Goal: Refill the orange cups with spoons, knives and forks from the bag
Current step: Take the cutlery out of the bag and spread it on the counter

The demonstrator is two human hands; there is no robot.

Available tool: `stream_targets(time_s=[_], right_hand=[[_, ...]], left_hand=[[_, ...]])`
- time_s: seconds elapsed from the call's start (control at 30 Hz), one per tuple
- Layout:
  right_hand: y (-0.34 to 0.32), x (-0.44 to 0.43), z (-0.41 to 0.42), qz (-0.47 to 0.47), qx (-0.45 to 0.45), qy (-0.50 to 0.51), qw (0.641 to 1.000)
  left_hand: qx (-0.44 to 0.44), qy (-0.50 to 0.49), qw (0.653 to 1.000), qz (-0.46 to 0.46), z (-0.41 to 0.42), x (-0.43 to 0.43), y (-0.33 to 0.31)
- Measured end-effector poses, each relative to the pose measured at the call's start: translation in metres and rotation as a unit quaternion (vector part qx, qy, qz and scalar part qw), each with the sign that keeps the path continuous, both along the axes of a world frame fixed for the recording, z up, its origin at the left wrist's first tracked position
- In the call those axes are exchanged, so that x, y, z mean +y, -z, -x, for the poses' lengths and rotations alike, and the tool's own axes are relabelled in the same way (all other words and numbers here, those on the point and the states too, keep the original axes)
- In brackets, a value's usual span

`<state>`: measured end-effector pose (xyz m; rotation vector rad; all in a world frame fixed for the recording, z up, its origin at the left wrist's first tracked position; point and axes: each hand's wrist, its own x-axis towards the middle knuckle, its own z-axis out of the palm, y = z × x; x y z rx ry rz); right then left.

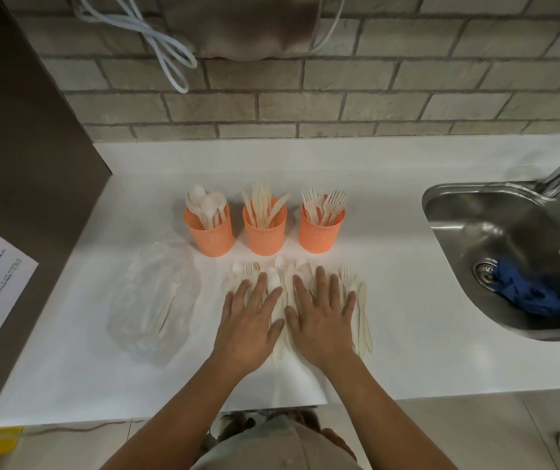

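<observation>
In the head view, our left hand (251, 320) and right hand (322, 317) lie flat side by side at lower centre, fingers straight and spread, gripping nothing and pressing on the loose cutlery (364, 313) spread over the white desk (407, 300). The pieces' long axes run bottom to top of the frame, parallel to our fingers. Just above the fingertips, the three orange cups stand in a row: the spoon cup (209, 235) nearer our left hand, the knife cup (265, 234) between, the fork cup (321, 232) nearer our right. The clear bag (153, 300) lies left of our left hand, a few pieces inside. We judge sorting comes next.
</observation>
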<state>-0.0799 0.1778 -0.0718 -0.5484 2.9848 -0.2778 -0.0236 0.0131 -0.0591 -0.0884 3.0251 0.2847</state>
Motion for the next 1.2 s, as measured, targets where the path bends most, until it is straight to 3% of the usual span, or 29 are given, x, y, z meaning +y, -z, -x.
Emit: stream_targets(time_s=[0.13,0.3,0.57,0.73,0.9,1.07,1.13,1.2], right_hand=[[0.001,0.007,-0.001,0.007,-0.009,-0.01,1.0],[-0.013,0.012,-0.001,0.052,0.038,0.049,0.997],[0.01,0.037,0.006,-0.006,-0.019,0.044,0.999],[-0.011,0.016,0.005,0.03,0.022,0.052,0.998],[-0.046,-0.034,-0.01,0.081,0.044,-0.033,0.995],[-0.072,-0.092,-0.032,0.177,0.024,-0.128,0.976],[-0.075,-0.115,-0.04,0.214,0.021,-0.188,0.958],[-0.074,-0.135,-0.045,0.2,0.008,-0.265,0.943]], left_hand=[[0.02,-0.029,0.999,-0.008,-0.002,0.004,0.004],[0.023,-0.056,0.998,-0.016,-0.005,0.004,0.007],[0.023,-0.062,0.998,-0.008,-0.015,0.0,0.018],[0.057,-0.071,0.996,-0.023,-0.015,0.005,0.004],[0.159,-0.097,0.98,-0.069,-0.027,-0.007,-0.047],[0.261,-0.199,0.934,-0.143,-0.045,-0.062,-0.071],[0.245,-0.23,0.93,-0.148,-0.05,-0.096,-0.063],[0.176,-0.244,0.942,-0.15,-0.052,-0.126,-0.052]])
